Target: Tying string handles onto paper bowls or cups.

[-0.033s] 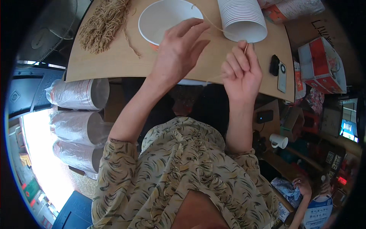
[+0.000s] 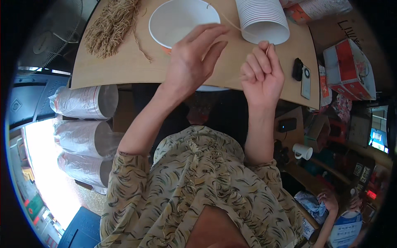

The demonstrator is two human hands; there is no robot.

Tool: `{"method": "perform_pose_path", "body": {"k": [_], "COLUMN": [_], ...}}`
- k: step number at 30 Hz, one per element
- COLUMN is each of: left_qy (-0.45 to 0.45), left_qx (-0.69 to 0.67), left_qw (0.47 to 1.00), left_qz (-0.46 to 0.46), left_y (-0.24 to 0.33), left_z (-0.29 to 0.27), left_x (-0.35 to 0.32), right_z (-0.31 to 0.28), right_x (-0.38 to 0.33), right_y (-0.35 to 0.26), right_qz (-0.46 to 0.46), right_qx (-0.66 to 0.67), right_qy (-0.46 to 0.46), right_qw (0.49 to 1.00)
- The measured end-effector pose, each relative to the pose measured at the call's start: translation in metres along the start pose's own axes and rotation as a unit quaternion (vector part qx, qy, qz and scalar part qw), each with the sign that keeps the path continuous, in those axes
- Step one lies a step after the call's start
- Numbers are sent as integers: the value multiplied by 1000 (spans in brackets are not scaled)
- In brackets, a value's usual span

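Observation:
My right hand (image 2: pixel 263 76) is raised over the table's near edge, its thumb and forefinger pinched on a thin tan strand of string (image 2: pixel 232 24). That strand curves away to the upper left, past the mouth of a stack of white paper buckets (image 2: pixel 264 31). My left hand (image 2: pixel 191 60) hovers in front of a wide white paper bucket (image 2: pixel 182 20), thumb and fingers apart, with nothing visible in it. A bundle of tangled tan strings (image 2: pixel 111 31) lies at the far left of the table, with a loose end trailing toward the bucket.
On the table's (image 2: pixel 120 76) right lie a phone (image 2: pixel 306 82) and a small black object (image 2: pixel 297 70). Plastic-wrapped bucket stacks (image 2: pixel 84 138) lie left of my legs. A red-and-white carton (image 2: pixel 349 70) and a white mug (image 2: pixel 302 152) are at right, with another person's hand (image 2: pixel 328 200) lower down.
My left hand has shifted slightly left, its thumb and fingers still apart. My right fingertips have risen a little, still pinching the string.

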State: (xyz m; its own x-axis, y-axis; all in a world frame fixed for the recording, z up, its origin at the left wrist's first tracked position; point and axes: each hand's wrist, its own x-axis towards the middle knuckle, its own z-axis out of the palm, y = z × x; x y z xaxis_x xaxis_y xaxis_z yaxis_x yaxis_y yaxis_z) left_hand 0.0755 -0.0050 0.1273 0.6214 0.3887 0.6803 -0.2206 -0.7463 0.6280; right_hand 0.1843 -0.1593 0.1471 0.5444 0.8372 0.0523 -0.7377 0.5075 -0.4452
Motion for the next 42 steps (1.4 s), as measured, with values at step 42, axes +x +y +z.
{"method": "perform_pose_path", "body": {"k": [42], "left_qy": [-243], "left_qx": [-200], "left_qw": [911], "left_qz": [-267], "left_y": [23], "left_z": [-52], "left_x": [-44], "right_z": [-13], "right_x": [-48], "right_y": [24], "right_qz": [74], "right_qx": [-577], "right_qy": [-102], "right_qw": [807]}}
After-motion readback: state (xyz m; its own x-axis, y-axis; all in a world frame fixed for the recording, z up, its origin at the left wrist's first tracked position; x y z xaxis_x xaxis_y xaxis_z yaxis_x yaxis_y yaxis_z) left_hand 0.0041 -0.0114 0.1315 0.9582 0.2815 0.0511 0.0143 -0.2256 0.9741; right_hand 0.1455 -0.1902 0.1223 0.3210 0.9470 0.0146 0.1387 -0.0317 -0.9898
